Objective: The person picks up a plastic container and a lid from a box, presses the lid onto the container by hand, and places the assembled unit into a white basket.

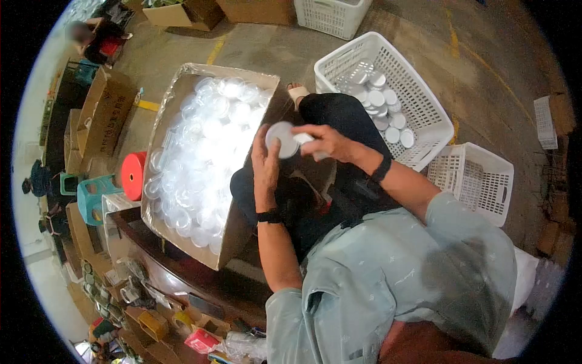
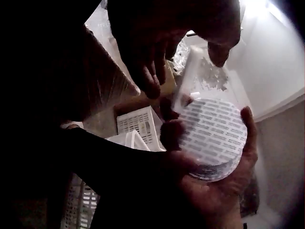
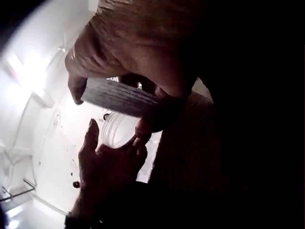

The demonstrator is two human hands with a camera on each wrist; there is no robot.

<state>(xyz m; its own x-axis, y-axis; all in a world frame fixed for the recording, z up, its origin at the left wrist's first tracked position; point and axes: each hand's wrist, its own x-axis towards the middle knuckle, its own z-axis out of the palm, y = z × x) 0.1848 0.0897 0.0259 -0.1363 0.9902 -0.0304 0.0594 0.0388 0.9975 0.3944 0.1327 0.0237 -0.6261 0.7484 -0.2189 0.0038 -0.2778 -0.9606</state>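
In the head view my left hand (image 1: 265, 173) holds a round whitish lid (image 1: 282, 141) by its edge. My right hand (image 1: 332, 144), close beside it, grips a small white stack (image 1: 304, 139). The right wrist view has that stack of thin discs (image 3: 119, 98) edge-on, between the fingers and thumb of my right hand (image 3: 138, 47). Below it, my left hand (image 3: 112, 167) holds the lid (image 3: 116, 130), clear and rimmed. Printed marks cover the stack's top disc (image 2: 214, 129) in the left wrist view, where my left hand (image 2: 176, 28) is dark.
A cardboard box (image 1: 273, 100) full of clear round lids stands to the left. White-faced round lids lie in a white basket (image 1: 439, 112) at the right, near a second basket (image 1: 503, 176). A red stool (image 1: 132, 176) is beyond the box; a person (image 1: 103, 39) sits far left.
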